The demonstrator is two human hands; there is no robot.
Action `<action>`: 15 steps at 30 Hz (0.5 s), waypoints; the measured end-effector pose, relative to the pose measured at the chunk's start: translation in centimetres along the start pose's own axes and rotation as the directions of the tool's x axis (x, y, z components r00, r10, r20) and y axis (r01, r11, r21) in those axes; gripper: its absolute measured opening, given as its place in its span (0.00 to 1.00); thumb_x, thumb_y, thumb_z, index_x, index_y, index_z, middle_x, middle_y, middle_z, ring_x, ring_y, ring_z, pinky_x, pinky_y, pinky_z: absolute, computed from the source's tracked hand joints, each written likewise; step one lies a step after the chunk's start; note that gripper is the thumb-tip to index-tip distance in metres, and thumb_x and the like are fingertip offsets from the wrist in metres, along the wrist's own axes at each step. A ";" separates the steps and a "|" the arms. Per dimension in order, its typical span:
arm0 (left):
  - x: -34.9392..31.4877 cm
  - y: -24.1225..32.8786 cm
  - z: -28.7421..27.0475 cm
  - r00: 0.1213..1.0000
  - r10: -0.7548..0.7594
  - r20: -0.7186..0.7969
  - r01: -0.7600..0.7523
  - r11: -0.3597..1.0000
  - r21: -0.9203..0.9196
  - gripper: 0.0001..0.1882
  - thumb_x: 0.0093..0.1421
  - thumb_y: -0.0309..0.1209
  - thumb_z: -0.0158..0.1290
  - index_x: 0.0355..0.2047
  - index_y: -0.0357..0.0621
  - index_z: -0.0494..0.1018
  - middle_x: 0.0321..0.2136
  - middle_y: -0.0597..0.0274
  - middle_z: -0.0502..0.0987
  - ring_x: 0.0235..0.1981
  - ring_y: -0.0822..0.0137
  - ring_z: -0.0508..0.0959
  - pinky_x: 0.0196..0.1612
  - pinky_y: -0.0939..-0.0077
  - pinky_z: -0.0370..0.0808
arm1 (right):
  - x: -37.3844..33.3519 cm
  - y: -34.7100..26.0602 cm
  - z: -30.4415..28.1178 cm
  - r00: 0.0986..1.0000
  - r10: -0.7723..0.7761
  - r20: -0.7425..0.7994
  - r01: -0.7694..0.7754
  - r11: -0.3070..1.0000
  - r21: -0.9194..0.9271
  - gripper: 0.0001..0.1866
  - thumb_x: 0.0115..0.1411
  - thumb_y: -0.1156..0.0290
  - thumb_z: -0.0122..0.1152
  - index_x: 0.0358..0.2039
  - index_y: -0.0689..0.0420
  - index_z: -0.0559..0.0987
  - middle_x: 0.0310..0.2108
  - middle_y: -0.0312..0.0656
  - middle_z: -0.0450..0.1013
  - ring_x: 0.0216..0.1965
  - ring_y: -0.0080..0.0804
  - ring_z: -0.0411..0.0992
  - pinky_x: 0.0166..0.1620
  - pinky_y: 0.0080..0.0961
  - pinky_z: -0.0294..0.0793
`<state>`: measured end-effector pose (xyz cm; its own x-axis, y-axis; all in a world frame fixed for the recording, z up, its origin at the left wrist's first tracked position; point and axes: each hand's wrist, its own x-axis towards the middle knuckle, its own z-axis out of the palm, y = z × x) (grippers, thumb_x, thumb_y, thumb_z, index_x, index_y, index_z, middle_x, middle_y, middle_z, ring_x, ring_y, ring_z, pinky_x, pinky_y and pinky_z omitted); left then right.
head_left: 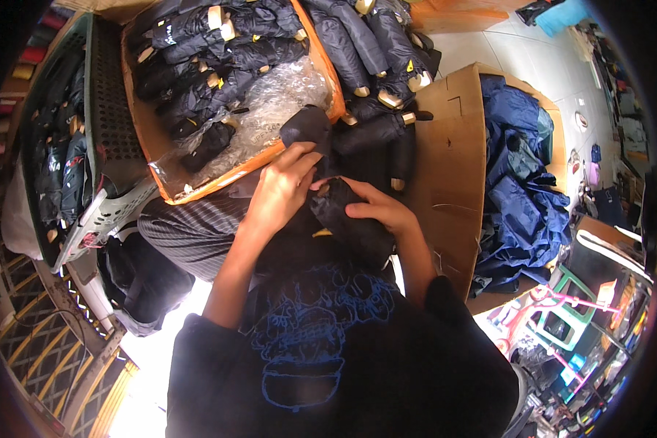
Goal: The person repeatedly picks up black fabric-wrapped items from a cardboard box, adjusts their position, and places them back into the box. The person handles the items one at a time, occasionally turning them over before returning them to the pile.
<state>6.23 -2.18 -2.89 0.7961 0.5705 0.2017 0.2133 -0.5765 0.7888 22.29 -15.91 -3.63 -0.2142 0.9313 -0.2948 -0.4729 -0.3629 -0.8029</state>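
Note:
My left hand [283, 184] pinches a black fabric sleeve [305, 125], whose wide end sticks up past the fingers. Close beside it, my right hand [383, 208] is wrapped round a folded black umbrella [349, 219], thumb on top. The umbrella lies tilted over my lap, its upper end near my left fingertips. A small yellow tag [321, 233] shows at its side. Whether the sleeve touches the umbrella is hidden by the fingers.
An orange-edged carton [237, 169] ahead holds several black umbrellas and clear plastic. More umbrellas [343, 51] are piled beside it. At left stands a dark perforated crate [117, 109] with umbrellas. On the right, a carton [445, 160] holds blue fabric [525, 212].

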 end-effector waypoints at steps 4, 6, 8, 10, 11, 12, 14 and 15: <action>-0.2 0.6 -0.5 0.999 0.029 0.038 -0.028 1.000 -0.014 0.15 0.50 0.16 0.56 0.41 0.36 0.75 0.44 0.51 0.75 0.44 0.48 0.77 0.45 0.63 0.74 | -0.4 1.0 -0.8 0.983 -0.002 -0.183 0.007 1.000 0.025 0.34 0.57 0.60 0.59 0.61 0.62 0.64 0.51 0.40 0.69 0.52 0.25 0.67 0.55 0.22 0.65; -0.4 1.0 -0.7 0.999 0.005 0.041 -0.005 1.000 -0.013 0.16 0.51 0.17 0.56 0.41 0.36 0.75 0.44 0.50 0.75 0.45 0.49 0.77 0.45 0.63 0.74 | -0.9 0.4 -0.7 0.975 -0.034 -0.220 0.041 0.999 0.027 0.31 0.59 0.64 0.59 0.61 0.61 0.64 0.49 0.38 0.70 0.48 0.23 0.68 0.51 0.20 0.67; -0.7 1.5 -0.8 1.000 -0.014 0.020 0.015 1.000 -0.010 0.16 0.51 0.17 0.56 0.42 0.36 0.75 0.43 0.50 0.75 0.45 0.49 0.77 0.45 0.63 0.74 | -1.0 0.2 -0.1 0.958 -0.077 -0.278 0.076 0.997 -0.017 0.29 0.59 0.67 0.60 0.59 0.60 0.65 0.48 0.37 0.70 0.46 0.22 0.68 0.49 0.20 0.69; -0.6 2.1 -0.5 1.000 -0.018 -0.017 0.018 1.000 -0.010 0.15 0.51 0.17 0.56 0.41 0.36 0.76 0.42 0.49 0.76 0.44 0.50 0.77 0.45 0.64 0.74 | -0.7 0.4 0.9 0.921 -0.144 -0.361 0.110 0.988 -0.112 0.27 0.59 0.67 0.60 0.57 0.60 0.66 0.46 0.38 0.71 0.45 0.22 0.69 0.49 0.21 0.69; -0.7 2.1 -0.2 0.999 -0.004 -0.041 0.004 1.000 -0.008 0.16 0.51 0.16 0.55 0.41 0.36 0.75 0.41 0.50 0.76 0.43 0.50 0.78 0.44 0.64 0.75 | -0.7 0.6 1.1 0.904 -0.157 -0.398 0.092 0.980 -0.178 0.27 0.58 0.67 0.61 0.56 0.61 0.67 0.46 0.39 0.71 0.45 0.24 0.69 0.49 0.22 0.69; -0.8 2.0 0.2 0.998 0.010 -0.065 -0.010 1.000 -0.004 0.16 0.50 0.15 0.54 0.41 0.36 0.75 0.40 0.50 0.76 0.41 0.50 0.78 0.42 0.63 0.75 | -0.7 1.0 1.2 0.885 -0.174 -0.433 0.071 0.967 -0.243 0.27 0.57 0.67 0.62 0.55 0.61 0.67 0.46 0.41 0.71 0.45 0.25 0.70 0.49 0.24 0.69; -0.9 2.2 0.6 0.994 0.000 -0.108 -0.002 1.000 -0.015 0.15 0.50 0.14 0.54 0.40 0.36 0.75 0.37 0.51 0.76 0.38 0.51 0.78 0.39 0.64 0.76 | -0.8 1.2 1.7 0.841 -0.228 -0.490 0.028 0.923 -0.383 0.27 0.55 0.66 0.64 0.53 0.61 0.68 0.47 0.44 0.71 0.46 0.30 0.70 0.50 0.27 0.69; -1.0 2.4 0.7 0.992 -0.023 -0.124 0.019 0.999 -0.029 0.14 0.50 0.14 0.54 0.38 0.36 0.75 0.36 0.51 0.76 0.36 0.51 0.79 0.37 0.65 0.76 | -0.8 1.0 2.2 0.817 -0.266 -0.511 0.005 0.890 -0.456 0.28 0.54 0.66 0.66 0.53 0.61 0.67 0.47 0.47 0.71 0.47 0.33 0.71 0.51 0.28 0.69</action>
<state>6.38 -4.55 -1.64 0.7144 0.6519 0.2542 0.2119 -0.5478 0.8094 20.13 -17.13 -3.06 0.3877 0.8744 -0.2917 -0.0325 -0.3033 -0.9523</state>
